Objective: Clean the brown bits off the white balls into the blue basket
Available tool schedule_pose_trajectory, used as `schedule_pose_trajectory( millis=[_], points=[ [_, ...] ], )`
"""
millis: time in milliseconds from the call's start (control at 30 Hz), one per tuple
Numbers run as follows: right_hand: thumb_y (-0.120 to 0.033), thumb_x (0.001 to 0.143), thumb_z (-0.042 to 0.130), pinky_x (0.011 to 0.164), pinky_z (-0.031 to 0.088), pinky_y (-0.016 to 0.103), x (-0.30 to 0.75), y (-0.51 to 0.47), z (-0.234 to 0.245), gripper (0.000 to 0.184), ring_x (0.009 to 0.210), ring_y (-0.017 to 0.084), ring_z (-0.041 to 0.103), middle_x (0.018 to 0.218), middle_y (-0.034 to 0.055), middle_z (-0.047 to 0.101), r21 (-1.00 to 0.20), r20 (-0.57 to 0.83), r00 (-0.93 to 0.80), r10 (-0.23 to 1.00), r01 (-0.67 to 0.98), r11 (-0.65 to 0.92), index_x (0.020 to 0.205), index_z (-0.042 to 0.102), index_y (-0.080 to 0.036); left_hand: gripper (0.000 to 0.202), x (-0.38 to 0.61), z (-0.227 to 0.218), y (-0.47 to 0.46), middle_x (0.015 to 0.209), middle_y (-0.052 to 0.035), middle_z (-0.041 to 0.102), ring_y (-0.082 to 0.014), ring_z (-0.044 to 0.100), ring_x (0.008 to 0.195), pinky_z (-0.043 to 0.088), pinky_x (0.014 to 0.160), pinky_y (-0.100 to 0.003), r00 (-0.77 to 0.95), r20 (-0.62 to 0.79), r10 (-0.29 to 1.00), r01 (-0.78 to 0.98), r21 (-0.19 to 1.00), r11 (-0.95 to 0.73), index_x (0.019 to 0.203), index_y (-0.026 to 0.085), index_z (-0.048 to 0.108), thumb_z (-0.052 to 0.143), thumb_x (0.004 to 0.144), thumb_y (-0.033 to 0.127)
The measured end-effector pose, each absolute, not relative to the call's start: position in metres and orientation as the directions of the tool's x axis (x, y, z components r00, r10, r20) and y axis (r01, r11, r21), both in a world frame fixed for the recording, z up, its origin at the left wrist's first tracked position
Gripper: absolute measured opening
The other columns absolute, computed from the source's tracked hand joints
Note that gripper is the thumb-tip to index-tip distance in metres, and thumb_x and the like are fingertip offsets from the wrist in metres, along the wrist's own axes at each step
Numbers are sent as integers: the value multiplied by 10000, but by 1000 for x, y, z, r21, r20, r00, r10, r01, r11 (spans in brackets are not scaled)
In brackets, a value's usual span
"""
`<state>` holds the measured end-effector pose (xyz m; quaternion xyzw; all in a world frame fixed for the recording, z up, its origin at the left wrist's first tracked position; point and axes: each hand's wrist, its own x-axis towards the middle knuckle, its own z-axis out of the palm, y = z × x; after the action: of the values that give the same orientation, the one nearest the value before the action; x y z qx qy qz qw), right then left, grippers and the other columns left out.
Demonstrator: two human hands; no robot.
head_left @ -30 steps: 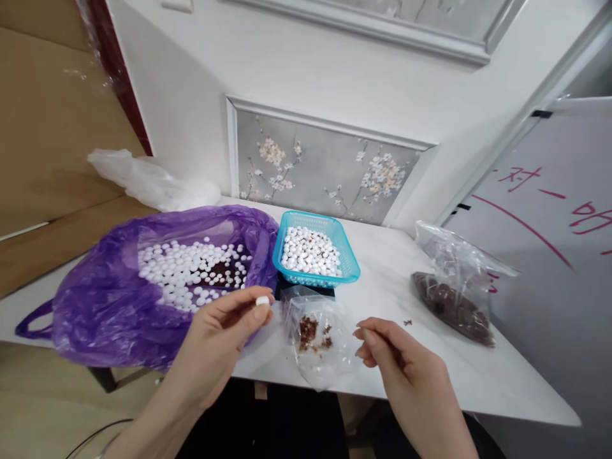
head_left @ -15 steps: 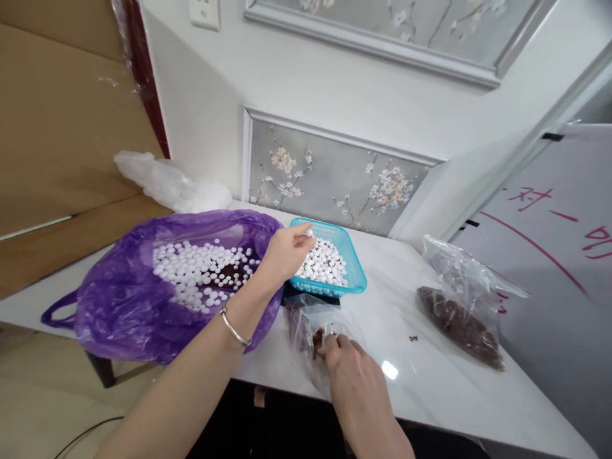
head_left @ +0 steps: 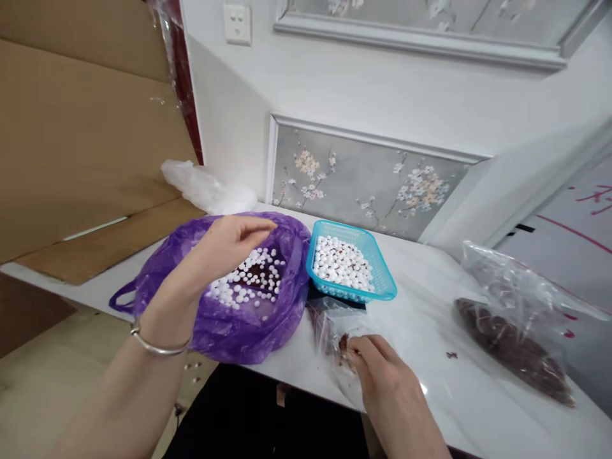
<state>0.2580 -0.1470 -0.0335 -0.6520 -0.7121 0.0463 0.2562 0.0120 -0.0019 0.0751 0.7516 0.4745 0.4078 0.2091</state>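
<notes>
My left hand [head_left: 236,242] hovers over the open purple plastic bag [head_left: 258,341], its thumb and fingers drawn together; whatever may be between them is hidden. Small white foam-like balls [head_left: 229,290] lie in that bag beside a dark brown patch. At the clear plastic bag [head_left: 329,319] on the table, my right hand [head_left: 382,366] has its fingertips pinched by the reddish-brown bits [head_left: 343,344]; what they grip cannot be made out. Behind it stands a turquoise basket [head_left: 385,280] holding many similar white balls [head_left: 342,261] with brown specks among them.
A clear zip bag of brown material [head_left: 516,344] lies at the right near a whiteboard [head_left: 574,223]. One small brown piece [head_left: 452,355] rests on the white table [head_left: 415,319]. Cardboard [head_left: 86,127] stands left, with a white plastic bag [head_left: 205,188] by the wall.
My left hand has left the basket, where it held a white ball, and moved left over the purple bag. My right hand stays at the clear bag. The view has shifted left.
</notes>
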Motion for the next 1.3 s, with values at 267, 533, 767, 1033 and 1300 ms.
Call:
schedule_pose_trajectory(
  millis=[267,533,767,1033,1300],
  points=[
    [-273,961,439,559,461,263,250,-151,-38,125,558,166,601,720,-11,644,-637,343,99,934,755,154,928,560,-268,170,-21,24,-6,611,-19,708,-226,639,665,408,667,-273,371,82,925,809,460,-365,604,230,730,606,688,149],
    [-398,896,566,578,496,208,251,-159,-25,193,544,143,591,632,-19,667,-894,173,220,960,443,60,873,712,-274,181,-16,-6,3,664,-41,670,-222,614,697,362,659,-274,379,-9,925,867,354,-352,648,202,673,551,687,75],
    [-330,905,558,576,470,197,248,-161,-21,171,573,125,570,698,-14,629,-936,238,159,958,300,183,819,684,-254,228,-12,-9,5,721,-44,676,-228,621,726,399,665,-281,412,-19,911,879,274,-391,755,208,672,504,684,72],
    [-282,912,560,595,486,188,241,-160,-20,123,612,120,576,709,-23,610,-957,252,165,954,192,219,876,676,-265,296,-15,-14,2,933,-104,733,-271,652,897,441,819,-338,387,31,921,890,248,-382,862,191,730,452,775,141],
    [-240,901,574,606,476,172,235,-161,-19,107,619,104,582,691,-38,614,-952,288,163,944,156,264,872,671,-274,225,-15,-20,4,817,-98,728,-292,652,844,449,798,-367,359,70,931,877,316,-362,756,193,730,527,697,114]
  ],
)
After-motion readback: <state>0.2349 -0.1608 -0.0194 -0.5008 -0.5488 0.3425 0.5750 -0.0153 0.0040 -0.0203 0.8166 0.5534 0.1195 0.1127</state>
